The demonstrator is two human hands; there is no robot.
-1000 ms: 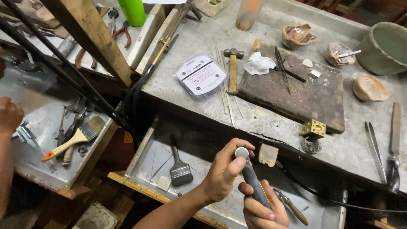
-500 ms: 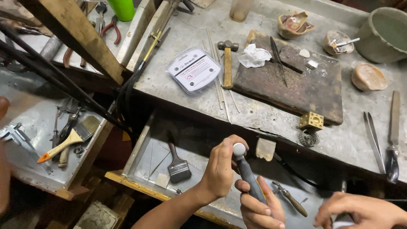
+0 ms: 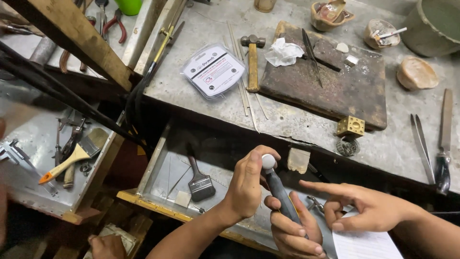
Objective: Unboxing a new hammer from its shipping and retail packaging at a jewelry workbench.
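My left hand wraps the upper end of a dark-handled tool, with its thumb beside the tool's round silver knob. Lower down, my right hand grips the same handle from below. The tool stands nearly upright over an open metal drawer. Another person's hand reaches in from the right. Its index finger is stretched out toward the tool, above a white lined sheet of paper.
A black brush lies in the drawer. The grey bench holds a hammer, a clear packaged disc, a dark slab, a brass cube, tweezers and a file. A left tray holds a paintbrush.
The other person's hand has come in from the lower right and now points at the tool. My two hands have kept hold of the tool. The hand at the far left has gone.
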